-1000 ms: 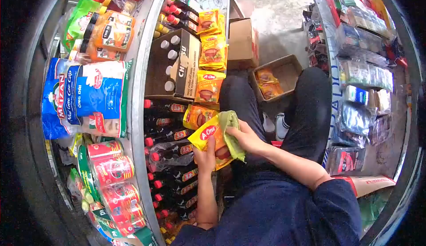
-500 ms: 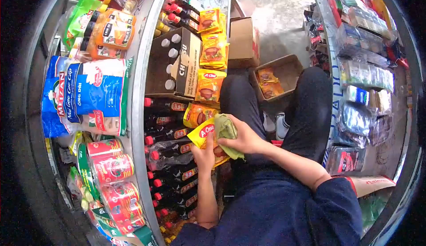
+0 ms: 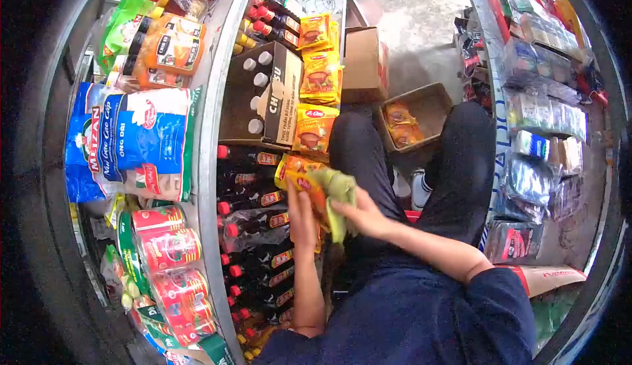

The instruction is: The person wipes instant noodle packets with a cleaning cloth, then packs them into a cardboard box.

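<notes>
the yellow-and-orange a-one packet (image 3: 317, 202) is held tilted in the air, beside the person's left leg (image 3: 361, 151) and in front of the red-capped dark sauce bottles (image 3: 249, 159). the left hand (image 3: 303, 221) is clamped on its near side. the right hand (image 3: 363, 215) grips a green cloth (image 3: 341, 192) bunched against the packet's other side; the hands are close together, with packet and cloth between them. just beyond, more a-one packets (image 3: 316, 128) stand in a row along the shelf, next to an open chin-su carton (image 3: 281, 102) of white-capped bottles. on the floor past the knees, an open cardboard box (image 3: 434, 108) holds several orange packets (image 3: 403, 125). left, a blue meizan bag (image 3: 153, 138) lies above red cans (image 3: 170, 246).
</notes>
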### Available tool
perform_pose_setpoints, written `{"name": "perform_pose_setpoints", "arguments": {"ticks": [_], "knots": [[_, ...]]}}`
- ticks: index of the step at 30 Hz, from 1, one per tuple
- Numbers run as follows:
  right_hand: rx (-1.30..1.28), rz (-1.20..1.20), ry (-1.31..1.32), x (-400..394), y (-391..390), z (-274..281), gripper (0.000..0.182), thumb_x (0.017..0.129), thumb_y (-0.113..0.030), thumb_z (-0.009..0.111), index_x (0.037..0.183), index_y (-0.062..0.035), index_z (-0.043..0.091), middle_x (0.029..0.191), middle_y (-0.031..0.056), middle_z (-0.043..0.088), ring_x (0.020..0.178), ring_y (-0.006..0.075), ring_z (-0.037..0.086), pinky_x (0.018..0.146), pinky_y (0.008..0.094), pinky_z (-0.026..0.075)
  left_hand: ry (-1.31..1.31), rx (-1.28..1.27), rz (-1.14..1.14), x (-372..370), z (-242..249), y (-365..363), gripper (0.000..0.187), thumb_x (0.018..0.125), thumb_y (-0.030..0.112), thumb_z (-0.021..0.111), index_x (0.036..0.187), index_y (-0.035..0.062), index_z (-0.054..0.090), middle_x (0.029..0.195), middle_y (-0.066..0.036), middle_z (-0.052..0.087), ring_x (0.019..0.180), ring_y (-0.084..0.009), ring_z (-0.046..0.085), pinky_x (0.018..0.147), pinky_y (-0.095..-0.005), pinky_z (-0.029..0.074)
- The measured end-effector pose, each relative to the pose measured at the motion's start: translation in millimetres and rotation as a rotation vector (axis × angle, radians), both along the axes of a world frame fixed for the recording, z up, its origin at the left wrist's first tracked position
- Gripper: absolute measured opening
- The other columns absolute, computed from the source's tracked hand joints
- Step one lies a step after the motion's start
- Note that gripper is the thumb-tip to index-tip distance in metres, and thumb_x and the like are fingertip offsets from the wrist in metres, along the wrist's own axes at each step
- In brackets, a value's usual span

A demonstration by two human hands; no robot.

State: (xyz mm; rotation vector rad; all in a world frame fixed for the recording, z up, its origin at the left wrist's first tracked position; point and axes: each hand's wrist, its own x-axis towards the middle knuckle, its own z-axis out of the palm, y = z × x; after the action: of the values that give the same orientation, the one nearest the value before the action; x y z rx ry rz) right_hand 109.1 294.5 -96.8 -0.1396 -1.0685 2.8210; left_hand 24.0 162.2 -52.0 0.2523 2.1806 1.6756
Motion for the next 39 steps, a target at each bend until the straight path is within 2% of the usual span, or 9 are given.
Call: {"name": "perform_pose_setpoints", "arguments": {"ticks": [3,7,12,19,26,29,30,37,39], "knots": [[0.581,-0.275,0.177,5,-17,25,0.073,0.089,-0.009,0.065,0.155,-0.0054,0.034,0.162,0.0199,0.030,0.152,0.0334,0.027,0.122,0.0445,0.021,-0.361,0.423,-0.153,9,-48,-33,0.088,0.101,0.070,0.031,0.160,0.0051,0.021,0.163,-0.015,0.028,0.147,-0.0290,0.034,0.122,-0.0426,0.024],[0.973,-0.307,0.161,-5,-1,47,0.067,0.089,-0.016,0.064,0.150,-0.0018,0.042,0.159,0.0237,0.034,0.147,0.0400,0.034,0.120,0.0447,0.027,-0.431,0.609,-0.016,53,13,1,0.088,0.099,0.073,0.029,0.161,0.0116,0.015,0.164,-0.010,0.023,0.150,-0.0278,0.028,0.123,-0.0445,0.021],[0.757,-0.315,0.080,-24,-20,35,0.065,0.089,-0.018,0.062,0.150,-0.0050,0.043,0.156,0.0221,0.039,0.146,0.0411,0.035,0.119,0.0436,0.029,0.038,0.370,-0.222,42,23,-2,0.086,0.101,0.050,0.049,0.163,0.0134,0.002,0.163,-0.016,0.024,0.151,-0.0320,0.026,0.123,-0.0464,0.022],[1.097,-0.267,0.238,14,-39,60,0.071,0.084,-0.022,0.063,0.151,-0.0144,0.044,0.160,0.0219,0.031,0.146,0.0495,0.027,0.120,0.0573,0.024,-0.390,0.880,-0.132,11,26,4,0.074,0.101,0.054,0.035,0.163,0.0207,0.014,0.165,-0.018,0.023,0.151,-0.0345,0.027,0.120,-0.0577,0.022],[0.681,-0.201,0.025,-46,-27,29,0.065,0.083,-0.010,0.058,0.147,-0.0092,0.048,0.158,0.0190,0.037,0.146,0.0420,0.034,0.119,0.0483,0.030,-0.278,0.599,0.249,56,26,5,0.070,0.101,0.051,0.035,0.156,0.0075,0.032,0.157,-0.011,0.038,0.144,-0.0283,0.038,0.119,-0.0431,0.030],[0.978,-0.298,0.064,-15,-34,46,0.070,0.083,-0.014,0.061,0.150,-0.0092,0.044,0.158,0.0205,0.035,0.145,0.0443,0.032,0.120,0.0523,0.028,-0.421,0.632,0.398,45,31,5,0.069,0.101,0.051,0.032,0.156,0.0082,0.032,0.156,-0.012,0.039,0.145,-0.0285,0.037,0.120,-0.0445,0.028],[0.978,-0.282,0.088,-2,-36,52,0.073,0.081,-0.013,0.062,0.151,-0.0100,0.042,0.158,0.0205,0.034,0.147,0.0453,0.028,0.121,0.0522,0.025,-0.479,1.082,-0.078,28,-15,-37,0.069,0.101,0.050,0.030,0.156,0.0088,0.031,0.156,-0.012,0.040,0.145,-0.0293,0.036,0.120,-0.0447,0.027],[0.828,-0.320,0.056,-5,-33,48,0.067,0.084,-0.015,0.058,0.150,-0.0098,0.044,0.157,0.0215,0.038,0.146,0.0409,0.033,0.120,0.0484,0.027,-0.490,0.965,0.076,42,16,3,0.068,0.103,0.045,0.036,0.158,0.0057,0.025,0.158,-0.011,0.035,0.146,-0.0294,0.035,0.121,-0.0432,0.025],[0.714,-0.338,0.007,-13,-28,50,0.061,0.088,-0.014,0.055,0.148,-0.0051,0.047,0.154,0.0218,0.042,0.145,0.0374,0.038,0.119,0.0442,0.029,-0.247,0.535,0.114,56,8,1,0.067,0.103,0.042,0.038,0.157,0.0040,0.026,0.157,-0.011,0.035,0.145,-0.0275,0.036,0.119,-0.0422,0.028]]}}
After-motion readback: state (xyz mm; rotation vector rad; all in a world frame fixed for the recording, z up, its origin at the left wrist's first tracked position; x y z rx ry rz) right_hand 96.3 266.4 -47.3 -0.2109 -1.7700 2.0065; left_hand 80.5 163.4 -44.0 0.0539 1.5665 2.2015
